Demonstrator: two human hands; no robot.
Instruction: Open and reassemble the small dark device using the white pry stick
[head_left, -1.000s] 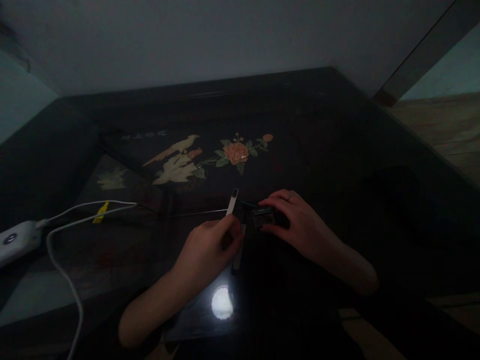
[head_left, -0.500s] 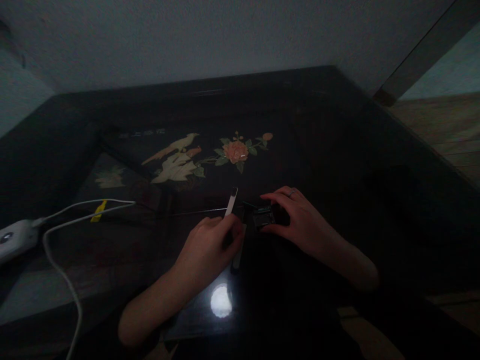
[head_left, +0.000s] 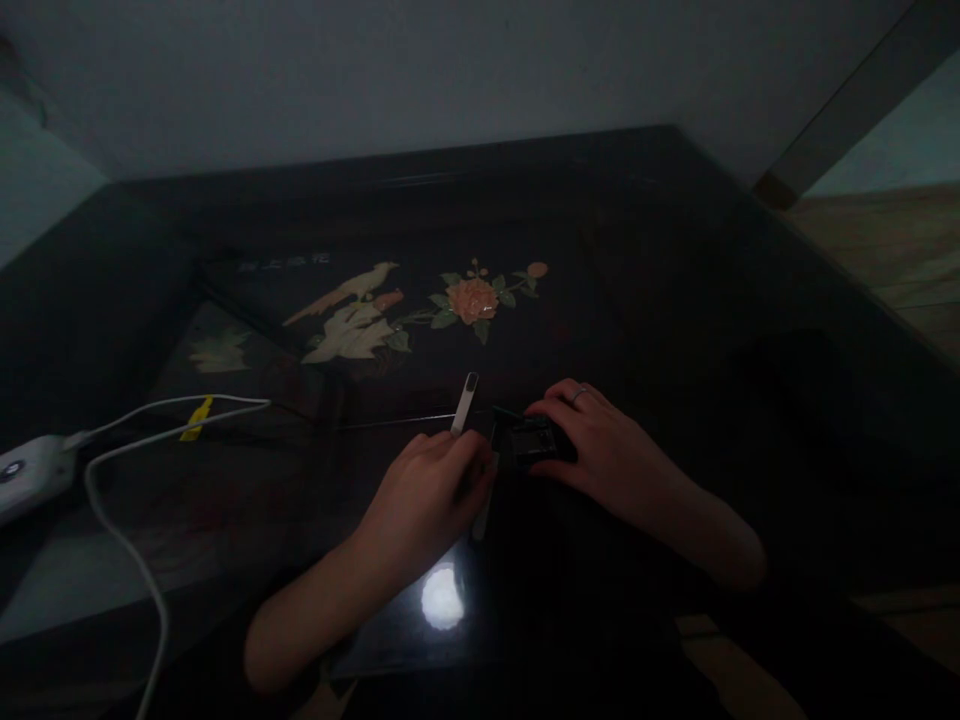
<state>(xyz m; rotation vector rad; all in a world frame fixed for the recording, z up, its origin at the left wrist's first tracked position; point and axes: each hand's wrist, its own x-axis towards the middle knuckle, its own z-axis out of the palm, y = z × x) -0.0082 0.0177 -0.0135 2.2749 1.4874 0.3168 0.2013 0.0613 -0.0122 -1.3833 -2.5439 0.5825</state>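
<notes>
My left hand [head_left: 424, 492] is closed, its thumb and fingertips pinched around a narrow pale strip with a dark rounded end [head_left: 464, 405], which sticks up past the knuckles. Below the fingertips shows another pale sliver [head_left: 482, 520]; whether it is the same piece or a reflection I cannot tell. Close by on the right, my right hand [head_left: 604, 440], with a ring on one finger, grips a small dark case with its lid raised [head_left: 532, 446] between thumb and fingers. The case's inside is too dark to make out. The left fingertips are beside the case's left edge.
A glossy black table [head_left: 675, 300] carries a bird-and-flower picture [head_left: 420, 305] and reflects a bright round light. At left lie a white adapter [head_left: 34, 475] and a white cable [head_left: 135, 550] with a yellow tag [head_left: 196, 420]. A wall stands behind.
The right fingers have shifted slightly back on the dark case, and the case has edged a little right and down. The left hand keeps its pinch, moved slightly right.
</notes>
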